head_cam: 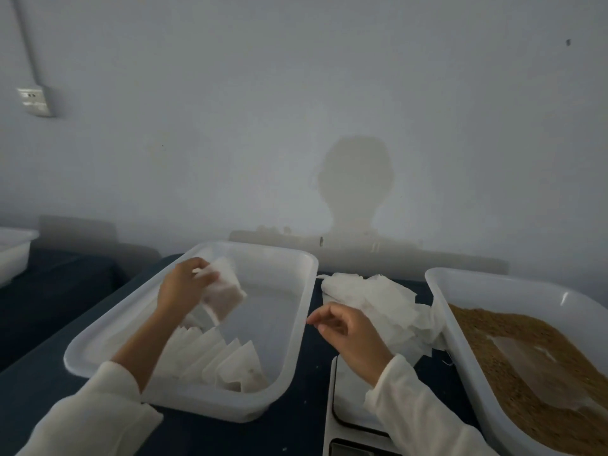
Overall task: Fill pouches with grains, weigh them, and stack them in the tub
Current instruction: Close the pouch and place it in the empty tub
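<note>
My left hand (182,284) grips a filled white pouch (223,296) and holds it over the white tub (296,327) in the middle. Inside the tub, several filled pouches (217,360) stand in a row along the near side. My right hand (348,330) hovers between the tub and the grain tray, fingers loosely curled and holding nothing. Under my right wrist lies a white weighing scale (345,409), partly hidden by my sleeve. A pile of empty white pouches (375,301) lies behind my right hand. The right tray (460,287) holds brown grains (513,363).
The dark table top (65,304) carries everything. Another white tray (13,251) sits at the far left edge. A pale wall rises right behind the table, with a socket (34,100) on it at upper left.
</note>
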Demonstrator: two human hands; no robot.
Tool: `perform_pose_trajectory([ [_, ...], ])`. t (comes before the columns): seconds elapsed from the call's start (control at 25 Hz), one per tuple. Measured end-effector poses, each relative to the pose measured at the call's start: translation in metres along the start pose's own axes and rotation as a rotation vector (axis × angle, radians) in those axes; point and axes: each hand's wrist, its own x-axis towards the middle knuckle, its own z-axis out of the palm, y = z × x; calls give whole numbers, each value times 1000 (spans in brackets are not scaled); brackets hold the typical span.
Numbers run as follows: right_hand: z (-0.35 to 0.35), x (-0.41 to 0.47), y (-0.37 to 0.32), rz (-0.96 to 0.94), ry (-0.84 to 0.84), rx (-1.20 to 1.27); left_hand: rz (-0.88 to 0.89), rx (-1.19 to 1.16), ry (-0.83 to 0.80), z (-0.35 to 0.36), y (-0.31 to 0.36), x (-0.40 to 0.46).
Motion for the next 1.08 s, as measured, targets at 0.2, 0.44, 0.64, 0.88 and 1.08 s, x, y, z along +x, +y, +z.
perform_pose_trajectory([
  [0.2, 28, 10, -2, -37, -90, -46, -164, 33, -35, -9, -58, 31],
  [0.44, 43, 13, 3, -7, -129, -70, -180, 393, -195, -9, -82, 43],
  [0.64, 40, 14, 6, -17, -133, -74, -245, 602, -298, -9, -86, 39],
  [0.88, 34, 15, 4, -17, -165, -36, 10, 470, 7, -3, -46, 26],
  [1.08, -2, 38, 33, 106, 158, -97, 156, 370, -31, 15, -3, 4],
])
